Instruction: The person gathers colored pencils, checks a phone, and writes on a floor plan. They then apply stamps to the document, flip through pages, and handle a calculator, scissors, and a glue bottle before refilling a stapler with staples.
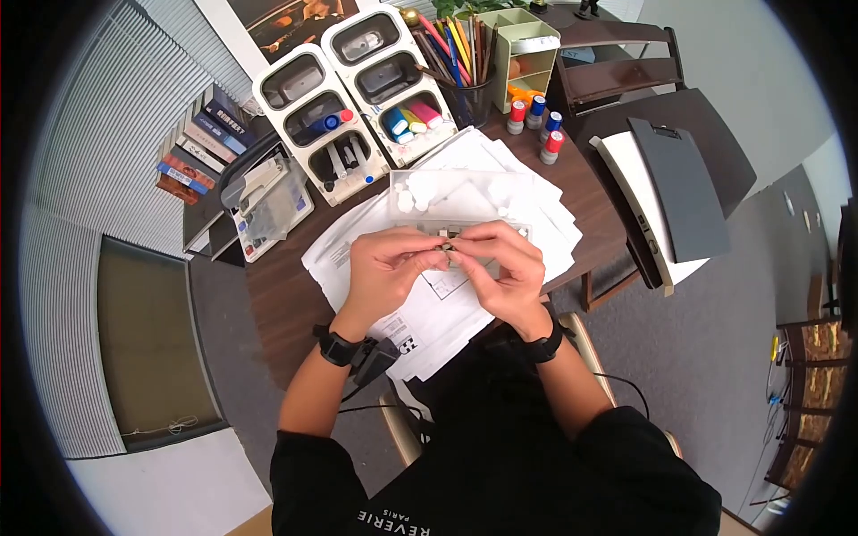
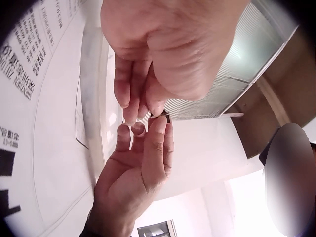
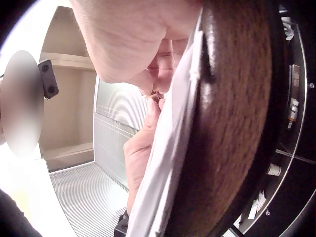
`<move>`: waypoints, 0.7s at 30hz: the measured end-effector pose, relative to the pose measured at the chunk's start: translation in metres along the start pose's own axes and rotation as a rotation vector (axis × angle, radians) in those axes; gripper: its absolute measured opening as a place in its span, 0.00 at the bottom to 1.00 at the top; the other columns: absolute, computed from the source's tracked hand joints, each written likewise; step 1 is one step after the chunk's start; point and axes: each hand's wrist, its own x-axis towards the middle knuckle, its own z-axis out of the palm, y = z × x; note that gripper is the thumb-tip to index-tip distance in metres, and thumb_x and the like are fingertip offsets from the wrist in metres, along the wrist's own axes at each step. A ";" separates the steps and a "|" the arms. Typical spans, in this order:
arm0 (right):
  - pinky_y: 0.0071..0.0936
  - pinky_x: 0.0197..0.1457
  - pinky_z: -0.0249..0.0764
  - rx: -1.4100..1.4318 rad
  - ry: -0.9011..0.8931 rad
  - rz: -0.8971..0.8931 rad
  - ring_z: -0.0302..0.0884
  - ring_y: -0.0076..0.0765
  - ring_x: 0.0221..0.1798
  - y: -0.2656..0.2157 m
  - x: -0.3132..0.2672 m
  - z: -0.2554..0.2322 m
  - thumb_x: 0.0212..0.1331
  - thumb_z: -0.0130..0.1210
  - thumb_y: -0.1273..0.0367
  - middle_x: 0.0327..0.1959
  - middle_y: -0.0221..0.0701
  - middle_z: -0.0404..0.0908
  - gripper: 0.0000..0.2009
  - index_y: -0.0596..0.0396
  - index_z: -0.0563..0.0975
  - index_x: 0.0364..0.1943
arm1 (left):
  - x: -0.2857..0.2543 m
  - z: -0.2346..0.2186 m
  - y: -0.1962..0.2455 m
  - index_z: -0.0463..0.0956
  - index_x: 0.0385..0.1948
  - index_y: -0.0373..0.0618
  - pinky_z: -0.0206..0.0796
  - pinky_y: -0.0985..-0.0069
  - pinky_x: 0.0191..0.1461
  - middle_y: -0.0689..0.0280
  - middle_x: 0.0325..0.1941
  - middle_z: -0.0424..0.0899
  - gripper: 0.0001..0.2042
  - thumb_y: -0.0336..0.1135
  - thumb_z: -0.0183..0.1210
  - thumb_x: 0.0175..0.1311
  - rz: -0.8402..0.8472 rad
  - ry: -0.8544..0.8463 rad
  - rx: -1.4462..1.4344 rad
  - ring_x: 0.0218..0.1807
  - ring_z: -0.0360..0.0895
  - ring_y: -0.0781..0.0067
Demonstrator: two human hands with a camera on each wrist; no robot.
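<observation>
Over the papers in the head view, my left hand (image 1: 382,270) and right hand (image 1: 508,272) meet at the fingertips. Between them they pinch a tiny dark piece (image 2: 166,117), mostly covered by fingers; its kind I cannot tell. In the left wrist view, my left hand (image 2: 173,44) comes from above and the right hand (image 2: 131,180) from below, thumb and forefinger on the piece. A clear plastic box (image 1: 454,214) lies just beyond the hands, with small white pieces (image 1: 413,190) in its far part. The hands hide much of its near part, where small pieces show.
Printed papers (image 1: 536,214) cover the wooden table (image 1: 281,304). Behind stand two white organizers (image 1: 290,98), a pen holder (image 1: 469,103), a green desk organizer (image 1: 527,67) and several red- and blue-capped small bottles (image 1: 554,143). A dark clipboard (image 1: 684,192) is on the right.
</observation>
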 end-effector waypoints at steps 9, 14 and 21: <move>0.26 0.40 0.79 -0.054 0.027 0.011 0.84 0.33 0.37 -0.004 0.001 0.003 0.51 0.66 0.82 0.37 0.37 0.84 0.08 0.61 0.85 0.36 | 0.000 -0.006 0.005 0.81 0.42 0.27 0.78 0.76 0.42 0.55 0.37 0.86 0.07 0.21 0.62 0.65 0.063 0.212 -0.125 0.36 0.85 0.68; 0.26 0.40 0.78 -0.025 0.154 0.021 0.84 0.36 0.38 -0.002 -0.003 0.006 0.51 0.67 0.82 0.36 0.37 0.85 0.09 0.61 0.84 0.38 | 0.006 -0.016 -0.007 0.82 0.42 0.28 0.76 0.78 0.44 0.56 0.39 0.86 0.07 0.21 0.62 0.65 0.131 0.286 0.096 0.38 0.85 0.70; 0.25 0.38 0.77 -0.280 0.059 -0.098 0.83 0.35 0.35 -0.021 0.016 -0.029 0.54 0.65 0.81 0.34 0.37 0.84 0.08 0.61 0.84 0.38 | 0.011 -0.023 0.001 0.84 0.43 0.32 0.74 0.78 0.45 0.58 0.41 0.86 0.08 0.20 0.63 0.63 0.114 0.296 0.243 0.39 0.83 0.73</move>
